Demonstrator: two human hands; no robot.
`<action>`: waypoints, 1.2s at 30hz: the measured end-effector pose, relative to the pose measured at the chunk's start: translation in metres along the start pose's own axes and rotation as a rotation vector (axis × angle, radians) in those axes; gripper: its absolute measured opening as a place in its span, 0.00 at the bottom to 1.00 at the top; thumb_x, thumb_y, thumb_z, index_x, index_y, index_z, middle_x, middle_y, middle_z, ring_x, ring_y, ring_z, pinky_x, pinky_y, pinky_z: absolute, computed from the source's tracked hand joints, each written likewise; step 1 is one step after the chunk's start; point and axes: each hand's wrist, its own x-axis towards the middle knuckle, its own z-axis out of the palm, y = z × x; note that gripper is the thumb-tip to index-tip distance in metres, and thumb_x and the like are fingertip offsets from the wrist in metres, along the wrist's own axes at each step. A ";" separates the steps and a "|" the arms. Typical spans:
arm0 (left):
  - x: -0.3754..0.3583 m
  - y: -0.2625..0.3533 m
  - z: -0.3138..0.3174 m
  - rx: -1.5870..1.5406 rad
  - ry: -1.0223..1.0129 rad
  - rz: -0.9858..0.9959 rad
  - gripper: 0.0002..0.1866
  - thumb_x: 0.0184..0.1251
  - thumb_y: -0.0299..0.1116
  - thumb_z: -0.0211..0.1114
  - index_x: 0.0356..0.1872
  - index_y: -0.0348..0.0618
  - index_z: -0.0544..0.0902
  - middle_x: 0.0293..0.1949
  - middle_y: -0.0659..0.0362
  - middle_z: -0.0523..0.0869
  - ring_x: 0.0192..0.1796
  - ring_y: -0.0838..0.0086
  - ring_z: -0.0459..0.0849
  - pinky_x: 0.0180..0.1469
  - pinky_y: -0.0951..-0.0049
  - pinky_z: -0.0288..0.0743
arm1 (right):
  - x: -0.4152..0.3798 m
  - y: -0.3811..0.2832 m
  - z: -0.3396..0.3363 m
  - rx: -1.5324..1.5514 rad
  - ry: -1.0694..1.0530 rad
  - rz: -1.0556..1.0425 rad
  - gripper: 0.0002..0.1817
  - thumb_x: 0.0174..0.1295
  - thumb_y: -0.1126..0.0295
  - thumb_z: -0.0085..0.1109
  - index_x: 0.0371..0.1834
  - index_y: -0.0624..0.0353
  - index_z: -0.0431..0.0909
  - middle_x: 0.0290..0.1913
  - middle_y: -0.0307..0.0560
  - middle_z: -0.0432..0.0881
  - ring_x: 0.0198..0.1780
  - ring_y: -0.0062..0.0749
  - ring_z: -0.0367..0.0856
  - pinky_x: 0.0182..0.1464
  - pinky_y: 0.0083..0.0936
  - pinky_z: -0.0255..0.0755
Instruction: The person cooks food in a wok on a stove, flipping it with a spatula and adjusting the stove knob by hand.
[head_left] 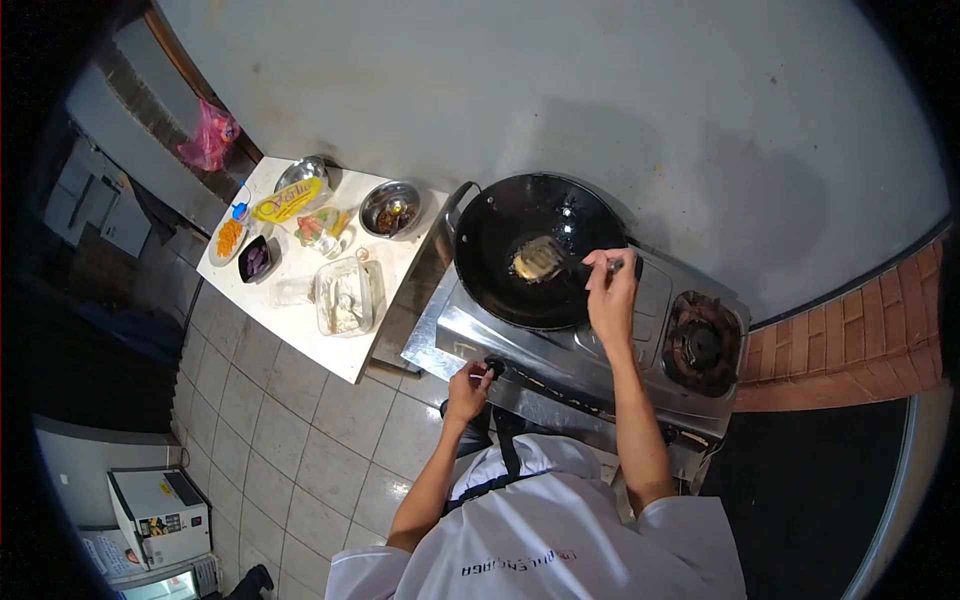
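Observation:
A black wok (500,285) sits on the left burner of a steel gas stove (530,352). Inside it, a pale yellow piece of food (537,262) lies near the middle, with a dark spatula (570,266) at its right side. My right hand (612,285) is closed round the spatula's handle above the wok's right rim. At the stove's front left, my left hand (470,388) has its fingers closed on a black knob (495,368).
Left of the stove, a white table (340,355) holds a metal bowl (390,210), a plastic container (345,297), a yellow packet (290,200), a plate of orange pieces (229,238) and a dark bowl (255,259). A second burner (703,345) is on the right.

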 end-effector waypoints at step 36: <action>-0.012 -0.016 0.001 -0.153 -0.045 -0.012 0.17 0.64 0.33 0.62 0.51 0.35 0.76 0.36 0.52 0.84 0.35 0.75 0.83 0.36 0.77 0.76 | 0.048 -0.019 -0.024 -0.294 -0.198 -0.030 0.04 0.65 0.75 0.46 0.37 0.63 0.62 0.27 0.49 0.76 0.28 0.34 0.77 0.36 0.29 0.70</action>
